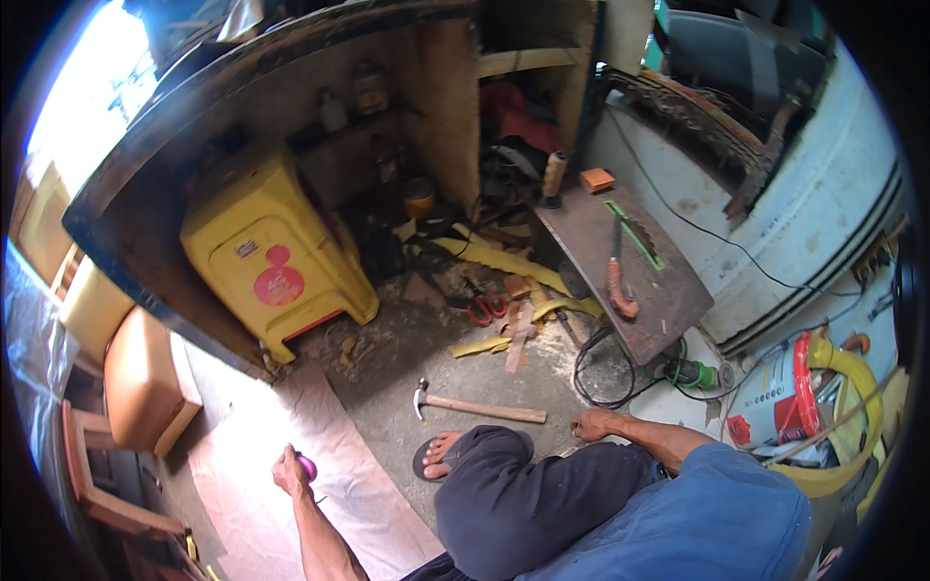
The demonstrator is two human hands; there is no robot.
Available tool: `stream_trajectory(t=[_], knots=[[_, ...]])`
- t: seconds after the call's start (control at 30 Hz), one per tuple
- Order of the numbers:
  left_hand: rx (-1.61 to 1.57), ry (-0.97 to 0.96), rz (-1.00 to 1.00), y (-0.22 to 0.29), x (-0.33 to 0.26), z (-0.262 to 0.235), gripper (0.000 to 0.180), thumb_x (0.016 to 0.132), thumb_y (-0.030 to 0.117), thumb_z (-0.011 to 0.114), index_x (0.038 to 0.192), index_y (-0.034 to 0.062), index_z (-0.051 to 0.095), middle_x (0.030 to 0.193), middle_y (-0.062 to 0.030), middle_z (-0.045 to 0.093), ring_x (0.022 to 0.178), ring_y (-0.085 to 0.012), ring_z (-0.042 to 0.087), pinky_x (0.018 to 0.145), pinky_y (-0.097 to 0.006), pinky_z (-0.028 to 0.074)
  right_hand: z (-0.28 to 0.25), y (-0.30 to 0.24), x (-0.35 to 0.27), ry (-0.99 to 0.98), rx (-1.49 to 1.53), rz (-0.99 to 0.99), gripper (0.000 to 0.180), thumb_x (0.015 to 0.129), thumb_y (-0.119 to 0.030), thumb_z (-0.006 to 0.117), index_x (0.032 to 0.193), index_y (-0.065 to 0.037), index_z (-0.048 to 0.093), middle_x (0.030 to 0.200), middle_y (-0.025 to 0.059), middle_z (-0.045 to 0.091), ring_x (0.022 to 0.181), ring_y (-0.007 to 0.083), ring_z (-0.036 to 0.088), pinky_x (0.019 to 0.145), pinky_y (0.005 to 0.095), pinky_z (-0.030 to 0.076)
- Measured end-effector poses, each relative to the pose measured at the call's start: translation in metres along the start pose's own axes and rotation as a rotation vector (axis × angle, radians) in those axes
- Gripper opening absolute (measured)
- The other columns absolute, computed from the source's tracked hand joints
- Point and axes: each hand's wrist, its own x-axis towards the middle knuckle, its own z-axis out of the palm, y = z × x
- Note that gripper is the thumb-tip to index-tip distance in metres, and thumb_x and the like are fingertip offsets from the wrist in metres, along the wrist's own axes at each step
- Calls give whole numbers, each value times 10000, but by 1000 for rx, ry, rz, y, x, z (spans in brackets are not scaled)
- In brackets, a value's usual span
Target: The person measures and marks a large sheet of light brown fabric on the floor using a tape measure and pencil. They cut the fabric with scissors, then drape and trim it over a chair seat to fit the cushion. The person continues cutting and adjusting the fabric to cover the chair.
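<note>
Held round purple object (pixel 308 469) in closed left grip (pixel 289 472) over pale sheet (pixel 242 474), already spread at near left; had right grip (pixel 594 424) curled near wooden-handled hammer (pixel 480 406); could not tell its contents or work left.

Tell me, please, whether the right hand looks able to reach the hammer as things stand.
Probably yes: the hammer lies on the floor, its handle pointing toward the right hand, and nothing visible stands between them.

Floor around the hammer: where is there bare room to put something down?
Bare floor lies between the hammer and the pale sheet, whose stretch left of the left hand is also bare. Crowded: beyond the hammer, with red-handled scissors and yellow strips.
</note>
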Motion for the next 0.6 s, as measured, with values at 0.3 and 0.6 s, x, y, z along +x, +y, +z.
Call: stream_trajectory(t=[0.3, 0.6], knots=[[-42, 219, -39, -101, -74, -15, 384, 948, 299, 583, 826, -8, 779, 770, -131, 738, 729, -231, 666, 728, -420, 507, -48, -98, 32, 95, -55, -330, 365, 961, -299, 583, 1233, -72, 667, 1172, 236, 692, 1119, 429, 649, 930, 519, 509], [-761, 321, -822, -130, -392, -25, 362, 1012, 304, 618, 1030, -40, 729, 807, -104, 714, 718, -147, 630, 685, -287, 497, -44, -202, 93, -162, -289, -681, 315, 944, -249, 598, 1159, -47, 710, 1117, 243, 706, 1056, 420, 683, 913, 470, 534]])
